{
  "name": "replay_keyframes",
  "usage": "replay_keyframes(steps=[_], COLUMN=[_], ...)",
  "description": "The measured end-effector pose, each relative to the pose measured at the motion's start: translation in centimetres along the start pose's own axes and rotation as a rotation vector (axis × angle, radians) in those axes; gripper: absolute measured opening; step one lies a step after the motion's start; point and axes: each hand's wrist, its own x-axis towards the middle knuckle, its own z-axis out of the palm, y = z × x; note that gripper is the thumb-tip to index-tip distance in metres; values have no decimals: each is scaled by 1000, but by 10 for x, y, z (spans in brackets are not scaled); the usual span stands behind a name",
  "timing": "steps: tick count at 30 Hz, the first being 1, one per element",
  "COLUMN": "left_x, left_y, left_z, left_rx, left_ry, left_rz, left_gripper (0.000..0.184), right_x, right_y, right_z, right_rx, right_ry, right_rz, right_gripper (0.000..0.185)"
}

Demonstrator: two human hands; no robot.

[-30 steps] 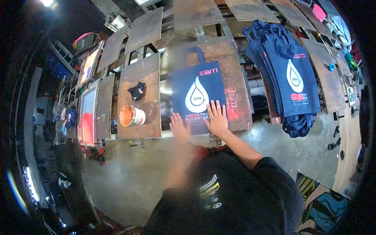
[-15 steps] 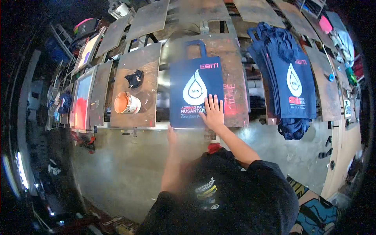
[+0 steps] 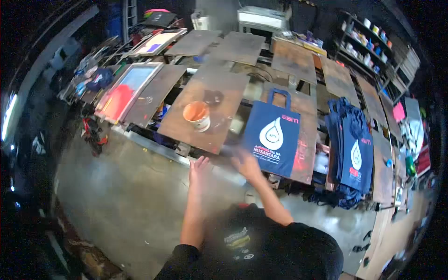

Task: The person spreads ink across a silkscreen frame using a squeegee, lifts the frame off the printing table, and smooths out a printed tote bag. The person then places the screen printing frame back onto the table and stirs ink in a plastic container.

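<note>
My left hand (image 3: 199,167) is raised in front of the table edge with its fingers stretched out, and nothing shows in it. Just left of the bag's lower corner, my right hand (image 3: 247,166) is smeared by motion, so its fingers are unclear. A dark blur lies beside its fingertips; I cannot tell what it is. The navy tote bag (image 3: 289,133) lies flat on a wooden board (image 3: 305,161), its handle pointing away, printed with a white drop and lettering. On the board to the left stands a tub (image 3: 201,123) with orange inside, near a dark patch (image 3: 213,97).
Several printed navy bags (image 3: 345,154) hang in a stack over a board on the right. A framed screen (image 3: 133,86) with red and blue areas lies at left. Bottles fill a dark shelf (image 3: 368,44) at the back right. Gaps separate the boards.
My right hand has left the tote bag and moved left. My left hand has come off the bag's lower corner and opened. The view has turned left; the black rag by the tub no longer shows clearly.
</note>
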Motion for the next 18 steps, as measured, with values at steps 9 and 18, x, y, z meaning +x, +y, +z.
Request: replay_keyframes(steps=[9,18], left_x=[-75,-135], left_y=[90,145], left_z=[-40,-162], left_rx=[-652,-690], left_ry=[-273,-134], left_rz=[102,251], left_gripper=[86,83], right_x=[-90,-106], right_y=[-125,-192], right_z=[172,259], right_rx=[-87,41], right_ry=[-376,-600], right_rz=[-497,-602], right_gripper=[75,73])
